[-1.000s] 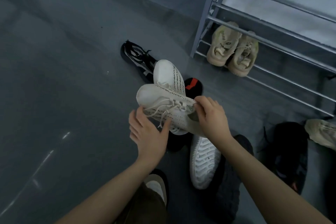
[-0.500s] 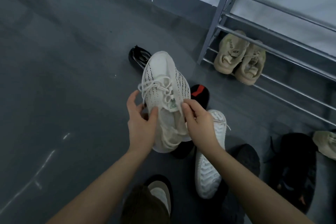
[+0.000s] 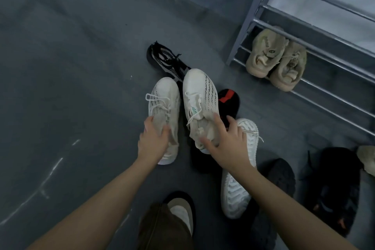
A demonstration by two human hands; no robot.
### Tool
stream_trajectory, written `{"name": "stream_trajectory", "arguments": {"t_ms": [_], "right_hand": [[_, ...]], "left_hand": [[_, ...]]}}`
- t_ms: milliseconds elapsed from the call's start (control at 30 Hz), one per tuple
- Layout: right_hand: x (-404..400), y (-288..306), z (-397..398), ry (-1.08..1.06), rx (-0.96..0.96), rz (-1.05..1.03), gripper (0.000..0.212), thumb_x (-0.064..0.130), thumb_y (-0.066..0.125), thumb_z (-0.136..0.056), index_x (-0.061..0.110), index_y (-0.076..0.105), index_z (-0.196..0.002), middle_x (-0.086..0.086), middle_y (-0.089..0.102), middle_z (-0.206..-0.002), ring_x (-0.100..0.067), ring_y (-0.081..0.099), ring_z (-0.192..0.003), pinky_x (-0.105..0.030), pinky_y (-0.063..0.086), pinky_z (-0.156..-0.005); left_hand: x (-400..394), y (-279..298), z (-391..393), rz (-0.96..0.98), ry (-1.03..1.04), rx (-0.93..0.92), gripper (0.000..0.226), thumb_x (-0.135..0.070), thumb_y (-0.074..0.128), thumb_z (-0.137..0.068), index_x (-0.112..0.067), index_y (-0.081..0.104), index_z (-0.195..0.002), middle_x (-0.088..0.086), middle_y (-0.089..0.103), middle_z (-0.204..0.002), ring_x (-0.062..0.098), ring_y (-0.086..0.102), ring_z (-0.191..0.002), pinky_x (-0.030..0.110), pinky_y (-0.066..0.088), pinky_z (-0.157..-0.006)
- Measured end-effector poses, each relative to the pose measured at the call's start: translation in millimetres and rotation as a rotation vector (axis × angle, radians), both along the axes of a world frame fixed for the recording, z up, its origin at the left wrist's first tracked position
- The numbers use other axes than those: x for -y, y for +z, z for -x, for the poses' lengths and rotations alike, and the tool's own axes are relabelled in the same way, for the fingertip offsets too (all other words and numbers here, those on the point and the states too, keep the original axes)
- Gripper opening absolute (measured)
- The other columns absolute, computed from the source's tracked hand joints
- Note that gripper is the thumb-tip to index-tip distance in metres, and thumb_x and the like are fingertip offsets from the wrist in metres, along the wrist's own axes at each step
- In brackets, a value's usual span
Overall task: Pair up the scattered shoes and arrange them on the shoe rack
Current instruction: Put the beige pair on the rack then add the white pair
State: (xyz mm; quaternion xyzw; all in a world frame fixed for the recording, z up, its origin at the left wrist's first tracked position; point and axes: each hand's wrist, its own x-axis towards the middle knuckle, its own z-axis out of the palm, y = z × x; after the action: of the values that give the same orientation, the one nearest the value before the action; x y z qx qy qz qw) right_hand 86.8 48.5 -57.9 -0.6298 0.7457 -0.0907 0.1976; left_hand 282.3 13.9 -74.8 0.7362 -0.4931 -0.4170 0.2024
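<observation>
Our left hand (image 3: 153, 142) grips one white knit sneaker (image 3: 164, 111) by its collar, our right hand (image 3: 227, 144) grips its twin (image 3: 199, 103), toes lined up so they're matched before heading to the shoe rack (image 3: 316, 50) on the right.

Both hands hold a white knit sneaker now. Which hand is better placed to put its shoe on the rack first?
Probably the right hand. Its white knit sneaker is on the side nearer the shoe rack, where the beige pair stands. The left hand would have to cross over it.
</observation>
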Motion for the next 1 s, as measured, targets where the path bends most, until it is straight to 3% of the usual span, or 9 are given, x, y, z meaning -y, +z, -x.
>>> {"name": "stream_trajectory", "arguments": {"t_ms": [67,133,233,400,533,633,767,1000], "right_hand": [[-6.0,-1.4,-4.4,0.057,-0.029,0.002,0.089,0.077,0.045,-0.071,0.038,0.017,-0.146,-0.017,0.027,-0.149,-0.037,0.032,-0.129,-0.047,0.027,-0.104],[-8.1,-7.4,-7.1,0.095,-0.075,0.008,0.101,0.079,0.05,-0.062,0.038,0.014,-0.147,-0.02,0.028,-0.148,-0.04,0.035,-0.126,-0.048,0.03,-0.102],[-6.0,-13.7,-11.4,0.066,-0.107,0.005,0.108,0.069,0.067,-0.06,0.038,0.011,-0.147,-0.023,0.031,-0.145,-0.041,0.039,-0.12,-0.049,0.032,-0.098],[-1.7,-17.7,-17.5,0.031,-0.072,0.081,0.102,0.056,0.072,-0.063,0.038,0.013,-0.144,-0.023,0.042,-0.131,-0.041,0.047,-0.108,-0.05,0.038,-0.089],[-0.2,-11.1,-10.1,-0.008,0.109,0.147,0.096,0.043,0.075,-0.063,0.04,0.018,-0.14,-0.017,0.042,-0.126,-0.035,0.041,-0.111,-0.043,0.03,-0.09],[-7.3,2.6,-7.6,-0.068,0.173,0.203,0.091,0.044,0.07,-0.064,0.043,0.02,-0.139,-0.015,0.043,-0.124,-0.033,0.041,-0.113,-0.042,0.027,-0.091],[-22.8,27.5,2.8,-0.148,0.129,0.271,0.083,0.058,0.051,-0.064,0.045,0.019,-0.139,-0.015,0.047,-0.123,-0.032,0.044,-0.115,-0.048,0.03,-0.095],[-57.0,60.5,71.7,-0.381,0.102,0.342,0.076,0.057,0.055,-0.067,0.044,0.029,-0.138,-0.009,0.046,-0.127,-0.025,0.04,-0.119,-0.039,0.023,-0.095]], "left_hand": [[-13.1,-0.8,-1.3,0.015,-0.126,0.091,0.084,-0.058,0.048,-0.08,-0.026,0.007,-0.146,0.009,0.02,-0.154,0.033,0.028,-0.135,0.053,0.028,-0.107],[-28.1,0.1,-0.1,0.007,-0.252,0.206,0.103,-0.062,0.059,-0.072,-0.036,-0.008,-0.145,0.01,0.003,-0.156,0.034,0.02,-0.138,0.055,0.025,-0.108],[-40.8,-3.2,7.1,-0.035,-0.362,0.442,0.119,-0.065,0.067,-0.064,-0.045,-0.025,-0.137,0.016,-0.003,-0.154,0.041,0.032,-0.13,0.051,0.031,-0.102],[-32.2,-8.8,7.8,0.03,-0.212,0.372,0.108,-0.046,0.071,-0.067,-0.046,-0.006,-0.142,0.015,0.03,-0.137,0.037,0.041,-0.119,0.047,0.035,-0.096],[-38.5,2.2,8.0,0.172,-0.12,0.263,0.101,-0.041,0.072,-0.066,-0.048,0.005,-0.141,0.008,0.034,-0.134,0.03,0.038,-0.118,0.047,0.034,-0.095],[-42.2,20.4,17.2,0.28,-0.074,0.179,0.095,-0.04,0.073,-0.066,-0.048,0.01,-0.137,0.005,0.034,-0.135,0.027,0.035,-0.119,0.047,0.032,-0.097],[-31.3,51.8,44.5,0.396,-0.115,0.161,0.087,-0.056,0.061,-0.061,-0.042,0.017,-0.135,0.005,0.038,-0.132,0.027,0.038,-0.118,0.045,0.035,-0.095],[-32.5,88.6,114.4,0.444,-0.375,0.106,0.082,-0.048,0.068,-0.065,-0.042,0.025,-0.135,0.001,0.04,-0.13,0.022,0.041,-0.112,0.042,0.041,-0.09]]}}
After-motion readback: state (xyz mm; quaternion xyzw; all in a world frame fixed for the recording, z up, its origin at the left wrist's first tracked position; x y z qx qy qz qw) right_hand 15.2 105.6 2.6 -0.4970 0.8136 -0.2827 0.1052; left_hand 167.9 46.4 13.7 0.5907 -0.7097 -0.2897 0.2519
